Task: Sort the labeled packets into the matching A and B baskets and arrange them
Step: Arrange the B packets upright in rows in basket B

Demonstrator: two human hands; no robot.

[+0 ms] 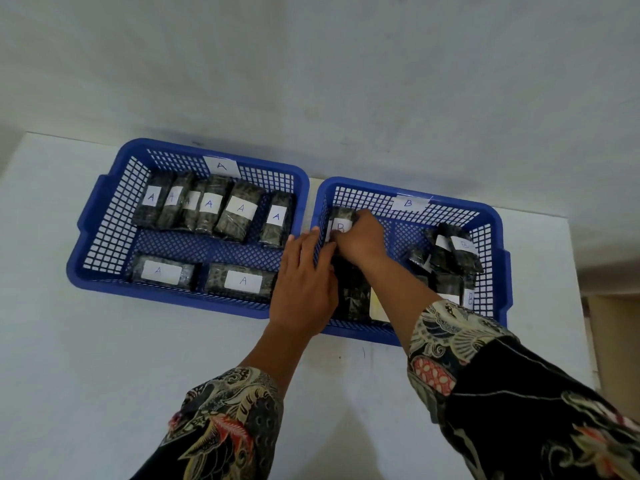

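- White table (86, 358) fills the lower two thirds of the frame; grey wall (311, 64) behind it across the top.
- Basket A (104, 271), blue plastic mesh, sits centre-left. White tag marked "A" on its far wall.
- Basket B (491, 220), same type, sits centre-right, its left wall just beside basket A's right wall. White tag marked "B" on its far wall.
- Patterned sleeves (519, 393) come in from the bottom edge, both forearms reaching up toward the left side of basket B.
- Left hand (304, 289), centre frame, lies over the gap between the two baskets; fingers straight and together, tips at basket B's left wall against the packets there.
- Right hand (360, 240), just right of and above the left one, is inside basket B with fingers curled onto an upright B packet (341, 220) in the far-left corner. Clamped on it.
- A packets, back row (239, 211): six dark wrapped packets standing on edge along basket A's far side, labels facing the camera.
- A packets, front row (242, 282): two more lying flat along basket A's near side, labels up.
- Dark packets (353, 296) lie below the hands at basket B's near-left; labels hidden.
- Loose B pile (450, 254) at basket B's right side, tilted and overlapping; count unclear.
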